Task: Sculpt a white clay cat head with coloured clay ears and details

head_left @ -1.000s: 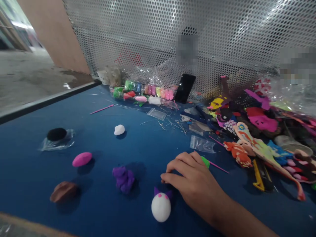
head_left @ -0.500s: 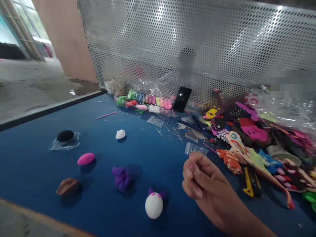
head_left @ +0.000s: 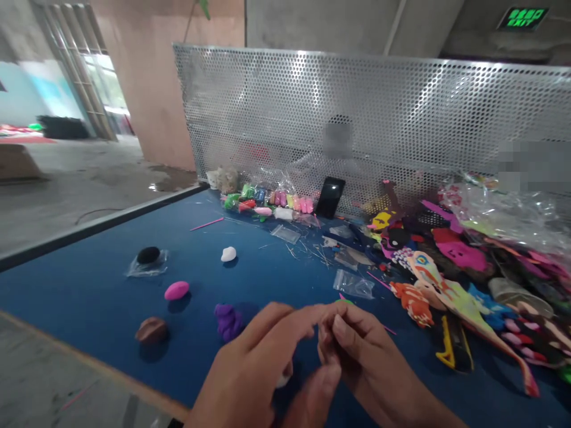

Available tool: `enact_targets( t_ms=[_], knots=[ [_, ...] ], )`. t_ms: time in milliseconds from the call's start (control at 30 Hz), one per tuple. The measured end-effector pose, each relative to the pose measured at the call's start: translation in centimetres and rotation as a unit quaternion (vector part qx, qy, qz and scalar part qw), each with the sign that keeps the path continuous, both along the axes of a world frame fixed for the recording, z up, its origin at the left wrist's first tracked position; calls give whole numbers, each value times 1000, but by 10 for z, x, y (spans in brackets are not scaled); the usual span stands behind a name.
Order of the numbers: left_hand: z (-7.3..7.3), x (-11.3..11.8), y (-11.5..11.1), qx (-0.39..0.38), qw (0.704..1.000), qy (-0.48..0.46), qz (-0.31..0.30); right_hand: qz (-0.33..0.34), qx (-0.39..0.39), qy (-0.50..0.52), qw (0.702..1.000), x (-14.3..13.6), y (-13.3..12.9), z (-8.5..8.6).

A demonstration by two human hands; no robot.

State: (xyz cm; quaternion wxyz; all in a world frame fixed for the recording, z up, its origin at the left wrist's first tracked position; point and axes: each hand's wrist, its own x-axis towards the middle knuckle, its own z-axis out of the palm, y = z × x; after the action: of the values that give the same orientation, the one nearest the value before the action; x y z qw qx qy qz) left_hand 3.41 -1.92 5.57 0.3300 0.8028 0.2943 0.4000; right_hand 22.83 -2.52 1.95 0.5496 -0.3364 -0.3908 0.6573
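Near the bottom centre, my left hand (head_left: pixel 267 362) reaches over to my right hand, its fingers curved and its thumb apart; what lies between them is too small to make out. My right hand (head_left: pixel 366 351) is closed in a pinch, and its fingertips hide whatever they hold. Behind my left hand, a white ball (head_left: pixel 285 374) is mostly covered. A purple clay lump (head_left: pixel 228 323) lies just left of my hands. Further left are a brown lump (head_left: pixel 151 330), a pink oval piece (head_left: pixel 177 290) and a white piece (head_left: pixel 229 254).
A black lump (head_left: pixel 148 255) rests on clear plastic at the left. Clay packs (head_left: pixel 285 202) and a phone (head_left: pixel 330 197) stand by the perforated metal screen (head_left: pixel 267 101). Coloured clay figures (head_left: pixel 459 249) and a yellow-black cutter (head_left: pixel 452 345) are on the right.
My left hand has come into view and met my right hand, covering most of the white ball. The camera view has tilted up, showing an exit sign.
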Motion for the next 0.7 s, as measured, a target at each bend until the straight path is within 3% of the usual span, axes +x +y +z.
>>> enact_targets(
  t_ms=[33,100,200,400,700],
  knots=[
    [0,8,3,38,998,3,43,8,19,-14,1000,1,-1,0],
    [-2,19,7,75,995,17,58,26,52,-38,998,2,-2,-3],
    [-7,26,8,60,998,8,29,48,52,-54,996,2,-2,-7],
    [-9,25,10,17,993,-69,92,66,11,1,998,-1,-2,-7],
    [-17,15,0,-18,977,-126,173,-18,46,-11,999,-3,-3,-4]
  ],
)
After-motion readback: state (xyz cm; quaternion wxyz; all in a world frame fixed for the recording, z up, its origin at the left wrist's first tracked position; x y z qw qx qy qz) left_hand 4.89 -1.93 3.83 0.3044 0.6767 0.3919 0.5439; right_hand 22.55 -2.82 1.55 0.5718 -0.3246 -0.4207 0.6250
